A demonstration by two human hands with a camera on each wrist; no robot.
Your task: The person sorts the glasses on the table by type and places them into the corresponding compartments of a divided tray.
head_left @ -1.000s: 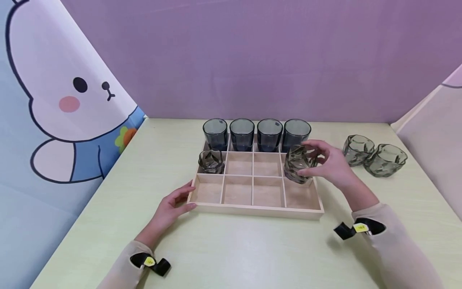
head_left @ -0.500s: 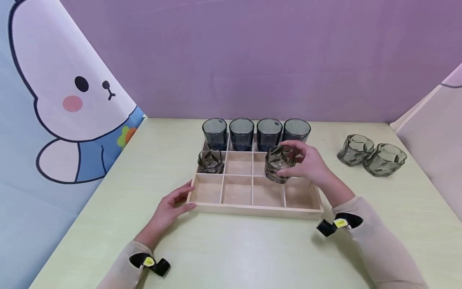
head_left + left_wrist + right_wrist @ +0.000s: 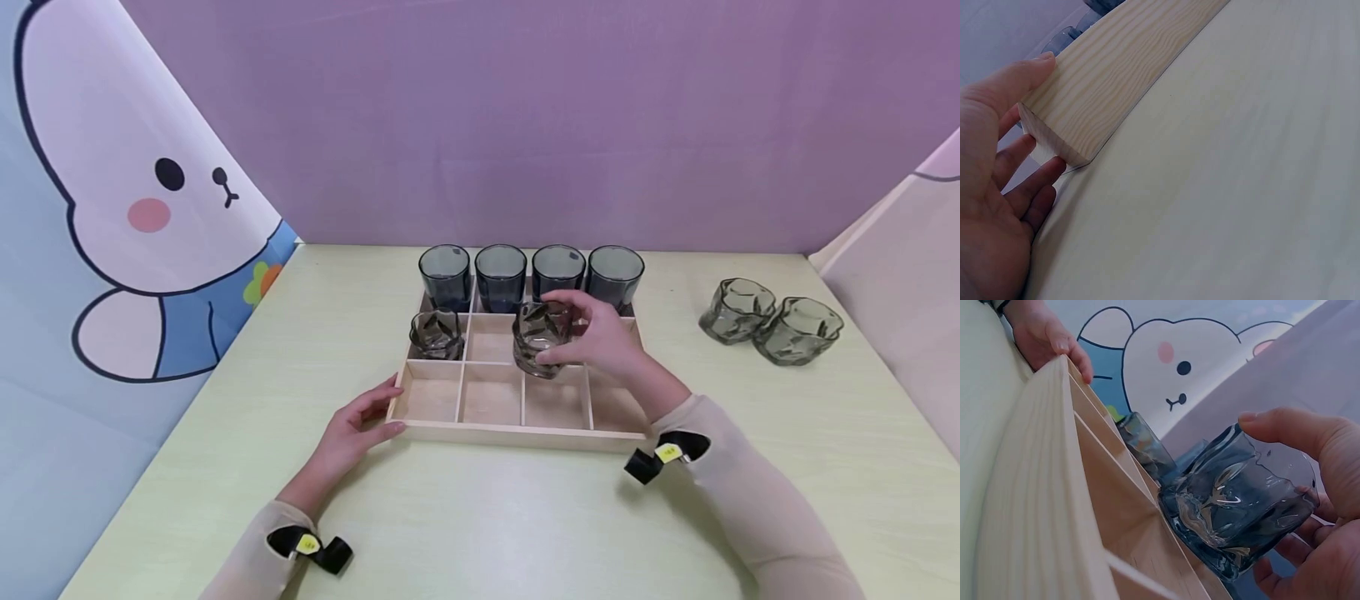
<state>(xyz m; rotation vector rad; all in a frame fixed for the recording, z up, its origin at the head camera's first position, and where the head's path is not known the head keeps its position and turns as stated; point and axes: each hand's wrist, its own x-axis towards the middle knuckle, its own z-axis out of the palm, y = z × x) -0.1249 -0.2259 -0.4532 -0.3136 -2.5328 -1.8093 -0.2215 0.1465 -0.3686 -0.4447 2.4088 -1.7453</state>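
Note:
My right hand [image 3: 606,343] grips a grey-tinted wavy glass tumbler [image 3: 1235,500] by its side, thumb opposite the fingers. The tumbler is upright over the middle row of a divided wooden tray [image 3: 525,435]; in the head view it covers the third compartment from the left. At the tray's front left corner, my left hand [image 3: 351,437] holds the wall between thumb and fingers, as the left wrist view also shows. A second wavy tumbler [image 3: 437,335] sits in the middle row's leftmost compartment.
Several taller blue-grey glasses [image 3: 501,279] fill the tray's back row. Two more wavy tumblers, one left [image 3: 738,312] and one right [image 3: 798,332], stand close together on the table right of the tray. A purple backdrop [image 3: 480,125] rises behind the table.
My right hand has carried the wavy tumbler leftward over the tray, from the rightmost column to the third one. The left hand stays at the tray's corner.

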